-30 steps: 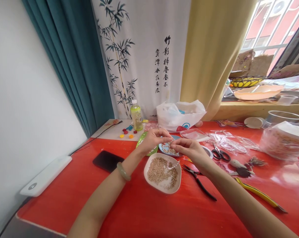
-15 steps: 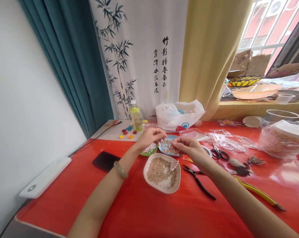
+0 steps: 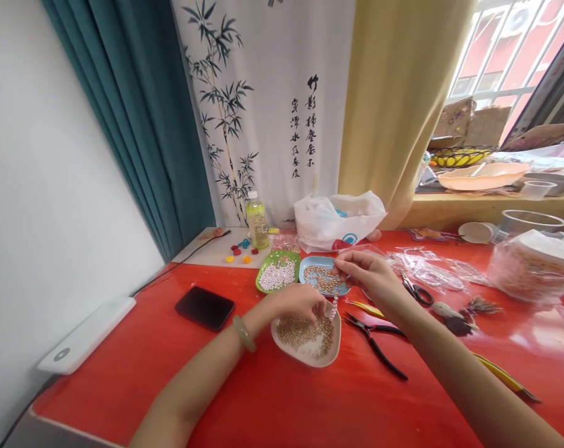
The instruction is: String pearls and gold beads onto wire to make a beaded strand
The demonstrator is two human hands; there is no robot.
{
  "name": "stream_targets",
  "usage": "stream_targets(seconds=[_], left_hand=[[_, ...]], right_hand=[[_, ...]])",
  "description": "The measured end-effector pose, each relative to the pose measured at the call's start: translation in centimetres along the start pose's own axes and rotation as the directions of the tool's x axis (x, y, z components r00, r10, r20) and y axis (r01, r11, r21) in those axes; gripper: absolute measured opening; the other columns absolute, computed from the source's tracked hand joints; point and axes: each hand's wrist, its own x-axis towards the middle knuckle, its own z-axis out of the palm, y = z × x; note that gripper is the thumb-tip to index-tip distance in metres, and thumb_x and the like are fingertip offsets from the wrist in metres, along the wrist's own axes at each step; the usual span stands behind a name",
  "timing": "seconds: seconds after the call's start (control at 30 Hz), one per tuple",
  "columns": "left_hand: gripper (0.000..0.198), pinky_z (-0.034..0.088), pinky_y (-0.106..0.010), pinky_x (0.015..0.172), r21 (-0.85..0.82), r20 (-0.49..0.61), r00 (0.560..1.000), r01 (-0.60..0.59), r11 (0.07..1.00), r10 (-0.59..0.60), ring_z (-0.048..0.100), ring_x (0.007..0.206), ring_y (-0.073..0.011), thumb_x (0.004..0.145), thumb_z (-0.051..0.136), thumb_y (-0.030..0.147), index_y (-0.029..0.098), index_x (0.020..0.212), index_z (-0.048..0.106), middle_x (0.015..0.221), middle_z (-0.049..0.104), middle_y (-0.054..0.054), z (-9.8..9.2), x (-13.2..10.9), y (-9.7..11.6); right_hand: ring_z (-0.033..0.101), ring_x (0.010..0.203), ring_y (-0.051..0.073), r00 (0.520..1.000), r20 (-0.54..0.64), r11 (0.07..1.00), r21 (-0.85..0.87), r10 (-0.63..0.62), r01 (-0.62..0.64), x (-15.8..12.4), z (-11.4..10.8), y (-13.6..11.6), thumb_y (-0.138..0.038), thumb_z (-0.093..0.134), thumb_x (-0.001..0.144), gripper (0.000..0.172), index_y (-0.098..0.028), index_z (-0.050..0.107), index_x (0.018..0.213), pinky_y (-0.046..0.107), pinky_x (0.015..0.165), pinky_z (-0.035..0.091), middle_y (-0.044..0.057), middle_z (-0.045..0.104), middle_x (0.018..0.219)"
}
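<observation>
My right hand (image 3: 368, 274) is closed in a pinch above the blue dish (image 3: 302, 267). From its fingertips hangs a short string of pearly beads (image 3: 335, 308), its lower end over the right rim of the white bowl (image 3: 305, 361). Many small gold beads (image 3: 294, 333) lie in that bowl. My left hand (image 3: 300, 303) dips over the bowl's far side, fingers bent down together at the beads; what they pinch, if anything, is hidden. Behind it, the green dish (image 3: 259, 281) contains white pearl beads (image 3: 277, 274). More gold beads (image 3: 324, 280) lie in the blue dish.
Black-handled pliers (image 3: 373, 342) lie right of the bowl, with scissors (image 3: 419, 292) and a yellow-handled tool (image 3: 503, 373) beyond. A phone (image 3: 205, 307) is on the left. Behind stand a bottle (image 3: 258, 224) and a white plastic bag (image 3: 338, 218).
My left hand has come down toward me from above the dishes to the gold beads in the white bowl. My right hand has shifted slightly right, still pinching the bead string.
</observation>
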Motion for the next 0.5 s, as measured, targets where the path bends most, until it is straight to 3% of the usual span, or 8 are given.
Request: stream_targets(seconds=[0.17, 0.33, 0.5], left_hand=[[0.010, 0.032, -0.020, 0.052, -0.056, 0.070, 0.997, -0.008, 0.998, 0.011, 0.054, 0.062, -0.0118, 0.065, 0.061, 0.019, 0.019, 0.074, 0.065, 0.072, 0.065, 0.001, 0.3, 0.4, -0.4], [0.005, 0.033, -0.020, 0.051, -0.123, 0.067, 0.997, -0.041, 0.992, 0.049, 0.051, 0.057, -0.0103, 0.065, 0.062, 0.016, 0.017, 0.069, 0.064, 0.068, 0.064, 0.000, 0.6, 0.7, -0.9], [0.005, 0.036, -0.019, 0.055, -0.368, 0.036, 0.995, -0.075, 0.927, 0.095, 0.052, 0.058, -0.0091, 0.066, 0.063, 0.017, 0.015, 0.070, 0.064, 0.065, 0.063, 0.000, 0.1, 0.5, -1.9]], right_hand=[[0.045, 0.055, 0.008, 1.000, -0.007, 1.000, -0.027, 0.003, -0.003, -0.1, 0.1, -0.1, -0.036, 0.061, 0.071, 0.020, -0.016, 0.056, 0.067, 0.022, 0.052, 0.034, 0.000, 0.056, 0.065], [0.044, 0.055, 0.009, 1.000, -0.015, 0.999, -0.035, 0.008, -0.009, -0.2, 0.2, -0.5, -0.038, 0.061, 0.069, 0.022, -0.017, 0.056, 0.066, 0.023, 0.051, 0.033, 0.000, 0.055, 0.064], [0.046, 0.056, 0.010, 1.000, -0.011, 0.999, -0.046, 0.010, -0.011, -0.2, 0.2, -0.6, -0.037, 0.061, 0.070, 0.021, -0.017, 0.057, 0.066, 0.023, 0.053, 0.035, 0.001, 0.057, 0.066]])
